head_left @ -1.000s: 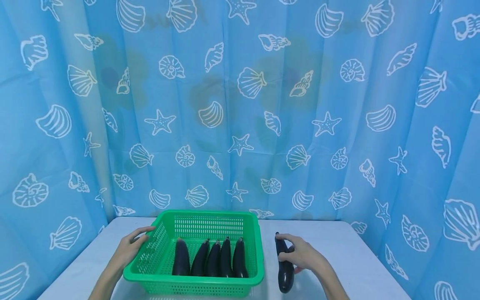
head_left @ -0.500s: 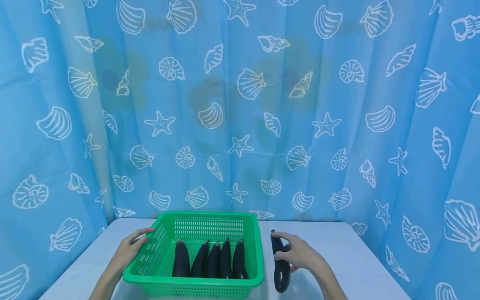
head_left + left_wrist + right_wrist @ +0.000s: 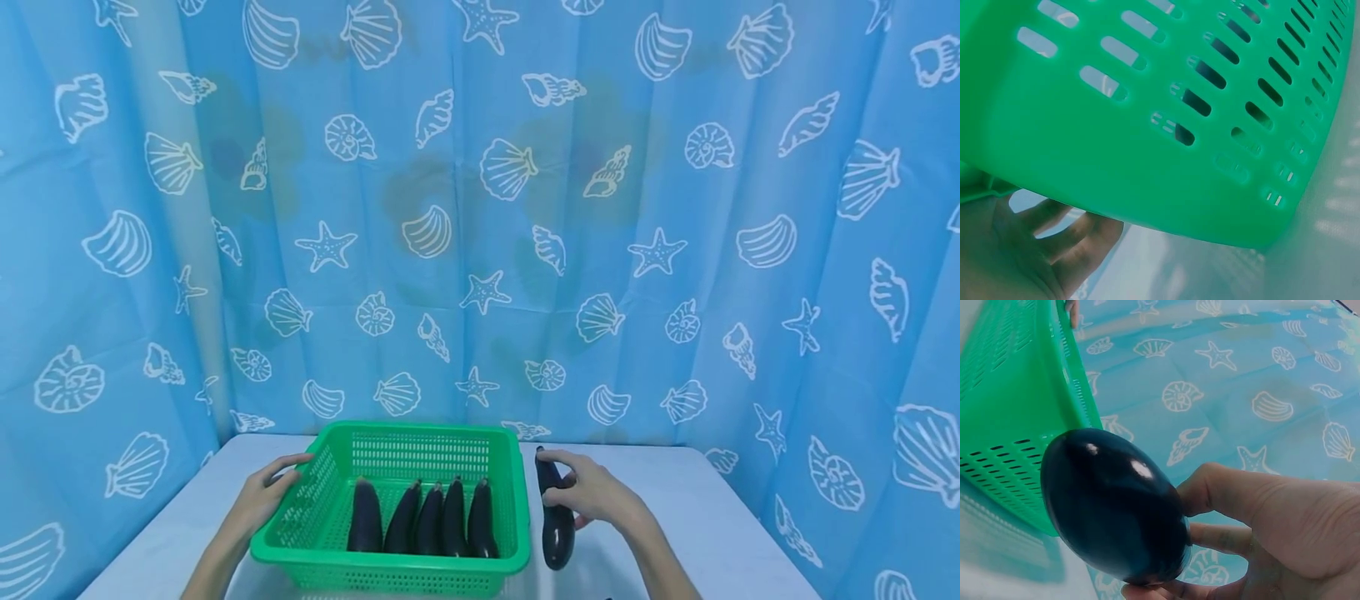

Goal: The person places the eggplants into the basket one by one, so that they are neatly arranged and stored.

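A dark, glossy eggplant [image 3: 558, 533] hangs lengthwise from my right hand [image 3: 596, 492], just right of the green basket [image 3: 390, 564]. Thumb and fingers pinch its upper part; in the right wrist view the rounded end of the eggplant [image 3: 1110, 506] faces the camera, with the fingers [image 3: 1229, 540] along its right side. My left hand [image 3: 258, 496] holds the left rim of the basket. From the left wrist view, its fingers [image 3: 1079, 244] show at the edge of the slotted basket wall [image 3: 1147, 169]. Several eggplants [image 3: 427, 521] lie side by side in the basket, stems pointing away.
Basket and hands are over a white table [image 3: 660, 475]. Behind it hangs a blue curtain [image 3: 480, 250] printed with white shells and starfish. A tiny dark tip [image 3: 609, 597] peeks in at the bottom edge of the head view.
My right hand has brought the eggplant a little left and farther back, nearer the basket's right side. The left hand keeps its place on the rim. The head view has shifted slightly.
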Motion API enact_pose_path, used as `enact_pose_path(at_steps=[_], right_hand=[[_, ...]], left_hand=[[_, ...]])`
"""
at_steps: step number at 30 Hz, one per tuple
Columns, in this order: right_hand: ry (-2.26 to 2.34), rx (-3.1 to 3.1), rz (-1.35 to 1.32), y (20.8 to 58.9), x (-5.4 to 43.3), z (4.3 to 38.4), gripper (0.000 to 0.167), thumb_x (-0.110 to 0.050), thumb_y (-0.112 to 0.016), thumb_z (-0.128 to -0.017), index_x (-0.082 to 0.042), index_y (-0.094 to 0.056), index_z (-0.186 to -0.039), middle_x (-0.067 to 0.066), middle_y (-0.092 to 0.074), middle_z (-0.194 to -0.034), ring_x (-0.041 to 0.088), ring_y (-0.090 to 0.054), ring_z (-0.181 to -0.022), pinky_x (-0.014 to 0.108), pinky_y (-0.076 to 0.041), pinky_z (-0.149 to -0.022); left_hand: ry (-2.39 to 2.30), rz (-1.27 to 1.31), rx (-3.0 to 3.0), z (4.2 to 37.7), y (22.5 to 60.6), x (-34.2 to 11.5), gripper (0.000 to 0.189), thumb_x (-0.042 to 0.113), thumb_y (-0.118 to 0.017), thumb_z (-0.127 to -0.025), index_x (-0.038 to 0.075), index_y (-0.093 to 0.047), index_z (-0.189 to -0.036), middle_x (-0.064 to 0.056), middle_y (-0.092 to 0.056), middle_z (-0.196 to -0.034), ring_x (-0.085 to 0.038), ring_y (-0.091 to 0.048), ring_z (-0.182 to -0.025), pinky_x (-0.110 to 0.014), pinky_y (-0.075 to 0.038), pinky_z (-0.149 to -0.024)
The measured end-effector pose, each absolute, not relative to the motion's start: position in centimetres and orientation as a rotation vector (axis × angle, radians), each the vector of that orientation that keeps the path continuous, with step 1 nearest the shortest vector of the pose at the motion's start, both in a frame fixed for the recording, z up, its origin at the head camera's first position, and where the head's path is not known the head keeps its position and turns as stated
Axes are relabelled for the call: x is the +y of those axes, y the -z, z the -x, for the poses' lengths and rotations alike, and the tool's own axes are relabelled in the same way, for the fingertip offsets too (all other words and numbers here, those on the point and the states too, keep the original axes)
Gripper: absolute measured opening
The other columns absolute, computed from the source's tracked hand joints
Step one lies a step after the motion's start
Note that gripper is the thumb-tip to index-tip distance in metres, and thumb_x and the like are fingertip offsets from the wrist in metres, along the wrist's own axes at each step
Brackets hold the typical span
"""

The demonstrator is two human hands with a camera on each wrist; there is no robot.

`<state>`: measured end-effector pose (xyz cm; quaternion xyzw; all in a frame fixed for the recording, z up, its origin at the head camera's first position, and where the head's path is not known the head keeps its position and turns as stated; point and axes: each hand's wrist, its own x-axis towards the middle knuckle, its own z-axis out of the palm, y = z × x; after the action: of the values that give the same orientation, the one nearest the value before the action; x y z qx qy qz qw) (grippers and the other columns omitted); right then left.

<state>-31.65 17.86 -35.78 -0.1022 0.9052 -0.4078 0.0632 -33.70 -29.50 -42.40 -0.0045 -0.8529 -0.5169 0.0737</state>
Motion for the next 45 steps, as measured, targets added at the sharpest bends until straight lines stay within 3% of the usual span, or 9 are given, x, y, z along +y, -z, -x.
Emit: enact_pose_path(at_steps=[5, 15, 45], right_hand=[[1.221, 2.75, 0.31, 35.1, 17.5, 31.8, 0.063, -0.016, -0.071, -0.085, -0.015, -0.048, -0.145, 0.012, -0.065, -0.086, 0.02, -0.065, -0.069, 0.036, -0.063, -0.056], [1.262, 2.71, 0.408, 34.4, 16.7, 32.5, 0.064, -0.019, -0.07, -0.086, -0.013, -0.047, -0.145, 0.013, -0.066, -0.093, 0.02, -0.066, -0.075, 0.038, -0.065, -0.06], [1.294, 2.606, 0.524, 34.2, 11.5, 33.6, 0.065, -0.021, -0.072, -0.085, -0.013, -0.048, -0.145, 0.017, -0.064, -0.109, 0.019, -0.067, -0.081, 0.036, -0.065, -0.058]], left_hand=[[1.536, 0.002, -2.562, 33.8, 42.3, -29.4, 0.046, 0.035, -0.044, -0.105, 0.01, -0.049, -0.144, -0.027, -0.044, -0.147, -0.033, -0.062, -0.111, -0.039, -0.058, -0.089], [1.513, -0.001, -2.557, 33.7, 42.2, -29.4, 0.046, 0.036, -0.045, -0.105, 0.01, -0.051, -0.143, -0.026, -0.044, -0.148, -0.033, -0.061, -0.113, -0.041, -0.057, -0.091], [1.542, 0.026, -2.552, 33.7, 42.5, -29.4, 0.048, 0.038, -0.043, -0.106, 0.01, -0.049, -0.145, -0.028, -0.041, -0.149, -0.046, -0.052, -0.127, -0.043, -0.057, -0.096]])
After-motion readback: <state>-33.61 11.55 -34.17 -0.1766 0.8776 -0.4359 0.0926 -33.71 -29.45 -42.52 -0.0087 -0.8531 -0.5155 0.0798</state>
